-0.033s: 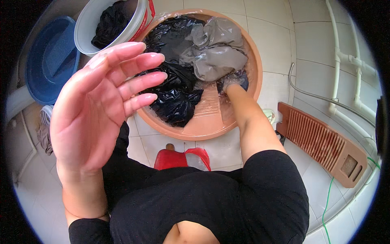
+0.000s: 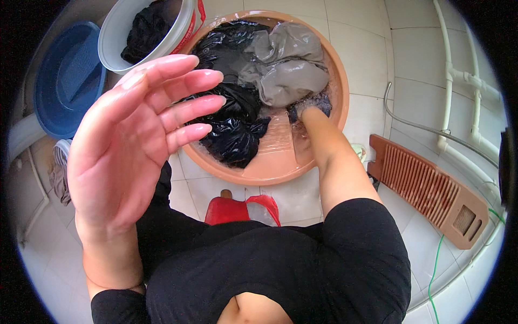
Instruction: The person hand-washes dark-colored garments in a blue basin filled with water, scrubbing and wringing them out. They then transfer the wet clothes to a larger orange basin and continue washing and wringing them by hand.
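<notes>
My left hand (image 2: pixel 127 137) is raised at the left, palm showing, wet, its fingers apart and nothing in it. Past its fingertips stands a round orange-brown plastic tub (image 2: pixel 340 81) with water and soaked clothes. My right hand (image 2: pixel 309 114) reaches down into the water at the tub's right side, beside a dark blue cloth (image 2: pixel 324 102); its fingers are hidden. Black wet garments (image 2: pixel 232 141) lie on the tub's left side, and a grey garment (image 2: pixel 294 83) bulges out of the water at the back. A ribbed washing slope (image 2: pixel 276 137) is moulded into the near side.
A white bucket (image 2: pixel 110 40) holding black cloth stands back left, beside a blue basin (image 2: pixel 56 92). A brown washboard (image 2: pixel 421 181) leans at the right near white pipes (image 2: pixel 448 70) and a grey hose (image 2: pixel 421 121). Something red (image 2: pixel 226 210) lies on the tiled floor before me.
My left hand has shifted very slightly right. The splashing around my right hand has lessened, while its arm stays in nearly the same place.
</notes>
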`<state>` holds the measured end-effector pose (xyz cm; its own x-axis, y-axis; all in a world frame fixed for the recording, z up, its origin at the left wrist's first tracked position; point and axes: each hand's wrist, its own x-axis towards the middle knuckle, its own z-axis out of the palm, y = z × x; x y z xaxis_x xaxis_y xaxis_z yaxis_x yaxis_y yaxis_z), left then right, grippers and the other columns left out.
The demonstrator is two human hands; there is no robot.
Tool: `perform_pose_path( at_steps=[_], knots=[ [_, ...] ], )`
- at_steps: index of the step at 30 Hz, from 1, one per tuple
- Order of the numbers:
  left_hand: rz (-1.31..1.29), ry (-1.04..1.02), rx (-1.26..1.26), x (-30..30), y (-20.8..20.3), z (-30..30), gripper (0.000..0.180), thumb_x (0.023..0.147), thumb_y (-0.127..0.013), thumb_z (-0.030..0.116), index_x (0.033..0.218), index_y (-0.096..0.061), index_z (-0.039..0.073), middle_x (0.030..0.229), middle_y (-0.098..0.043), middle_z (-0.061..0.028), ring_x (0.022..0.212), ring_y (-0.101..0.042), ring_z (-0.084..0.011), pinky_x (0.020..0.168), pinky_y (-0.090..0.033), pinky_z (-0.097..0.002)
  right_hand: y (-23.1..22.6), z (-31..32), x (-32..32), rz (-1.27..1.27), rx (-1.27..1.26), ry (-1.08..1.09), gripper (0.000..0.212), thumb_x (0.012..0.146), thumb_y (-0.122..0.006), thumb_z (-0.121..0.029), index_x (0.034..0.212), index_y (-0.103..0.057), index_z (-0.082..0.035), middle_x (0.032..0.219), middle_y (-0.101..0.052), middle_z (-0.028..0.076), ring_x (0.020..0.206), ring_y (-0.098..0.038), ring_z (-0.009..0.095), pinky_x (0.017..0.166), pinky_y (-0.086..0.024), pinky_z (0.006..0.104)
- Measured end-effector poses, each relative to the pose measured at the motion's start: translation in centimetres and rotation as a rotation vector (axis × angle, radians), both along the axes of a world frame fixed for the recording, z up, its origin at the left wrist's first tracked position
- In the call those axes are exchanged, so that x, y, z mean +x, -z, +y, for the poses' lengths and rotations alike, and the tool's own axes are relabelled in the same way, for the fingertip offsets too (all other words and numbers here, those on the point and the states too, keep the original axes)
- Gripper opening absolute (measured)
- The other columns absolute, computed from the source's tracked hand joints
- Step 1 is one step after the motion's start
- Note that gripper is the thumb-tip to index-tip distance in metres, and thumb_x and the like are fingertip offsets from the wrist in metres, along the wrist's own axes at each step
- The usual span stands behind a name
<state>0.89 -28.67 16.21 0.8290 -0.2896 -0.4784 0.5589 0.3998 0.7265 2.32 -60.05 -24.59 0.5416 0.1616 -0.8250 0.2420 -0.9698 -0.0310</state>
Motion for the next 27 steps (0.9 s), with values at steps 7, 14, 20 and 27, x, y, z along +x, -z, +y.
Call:
perform_pose_path(
  at_steps=[7, 14, 20, 27],
  knots=[
    [0.014, -0.007, -0.005, -0.7, 0.3, 0.3, 0.044, 0.091, -0.033, 0.027, 0.121, -0.041, -0.004, 0.119, -0.049, -0.0194, 0.104, -0.053, -0.0263, 0.085, -0.045, -0.0326, -6.8, 1.1, -3.0, -0.385, 0.088, -0.129, 0.033, 0.081, -0.044, -0.012, 0.110, -0.059, -0.007, 0.109, -0.058, 0.012, 0.102, -0.055, 0.028, 0.091, -0.039, 0.0390],
    [-0.060, 0.026, -0.046, -1.7, 0.1, 1.4, 0.039, 0.091, -0.034, 0.027, 0.117, -0.048, 0.001, 0.113, -0.055, -0.0122, 0.098, -0.056, -0.0188, 0.081, -0.046, -0.0286, -13.0, 4.1, -7.8, -0.130, 0.091, 0.623, 0.074, 0.065, -0.065, -0.020, 0.127, -0.033, 0.004, 0.105, -0.056, 0.026, 0.101, -0.055, 0.033, 0.089, -0.041, 0.0361],
    [-0.123, -0.025, 0.020, -1.7, -1.1, 1.1, 0.036, 0.090, -0.037, 0.029, 0.112, -0.053, 0.005, 0.110, -0.057, -0.0099, 0.097, -0.056, -0.0176, 0.081, -0.046, -0.0273, -32.0, 1.6, -6.0, -0.461, 0.987, 0.980, 0.034, 0.064, -0.059, -0.007, 0.096, -0.058, 0.003, 0.085, -0.060, 0.007, 0.077, -0.056, 0.015, 0.074, -0.046, 0.0283],
    [-0.159, 0.004, -0.012, -2.3, -1.0, 1.1, 0.035, 0.089, -0.040, 0.031, 0.111, -0.053, 0.007, 0.109, -0.058, -0.0085, 0.097, -0.056, -0.0159, 0.080, -0.045, -0.0269, -52.1, 0.0, -7.0, -0.946, 1.610, 0.908, 0.035, 0.070, -0.054, 0.005, 0.105, -0.050, 0.004, 0.094, -0.059, 0.015, 0.084, -0.059, 0.024, 0.079, -0.049, 0.0349]
  ],
)
